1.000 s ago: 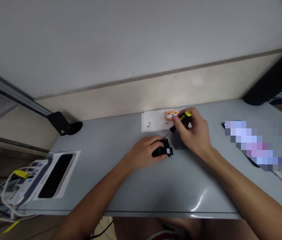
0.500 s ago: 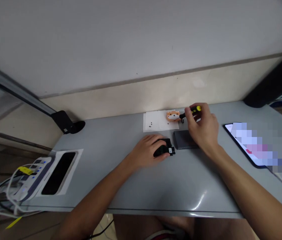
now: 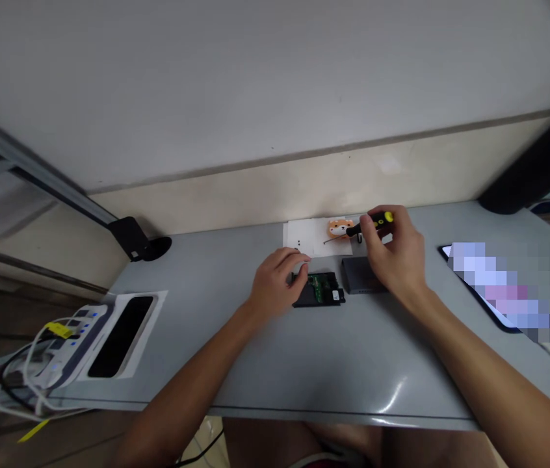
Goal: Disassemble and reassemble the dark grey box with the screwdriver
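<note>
The black flat device point(image 3: 304, 298) before you lies on the grey table point(image 3: 304, 364), about midway between its left and right edges and nearer to the far edge than to the near one. Its body is roughly rectangular, with a notched right side, and a green circuit board point(image 3: 318, 286) shows on it; a small white label point(image 3: 335, 295) sits at its near right corner, but the print is too small to read. Your left hand point(image 3: 277, 285) is above the left end of the device, fingers bent and thumb brought close to the forefinger; I cannot tell whether something is pinched there. Your right hand point(image 3: 399, 253) has the screwdriver point(image 3: 383, 220) pinched between thumb and fingers, its black and yellow handle tilted, the thin metal shaft pointing left over the white paper point(image 3: 321, 246). Whether the tip touches the paper, I cannot tell. On this paper, at the far edge of the table, are tiny dark pieces point(image 3: 299, 242) and an orange and white case point(image 3: 340, 227) with an animal face. A dark grey box point(image 3: 360, 276), smooth and straight-edged, lies just beside the device, partly under your right hand. Toward the right edge is a lit phone point(image 3: 489, 286), its screen blurred by blocks.
</note>
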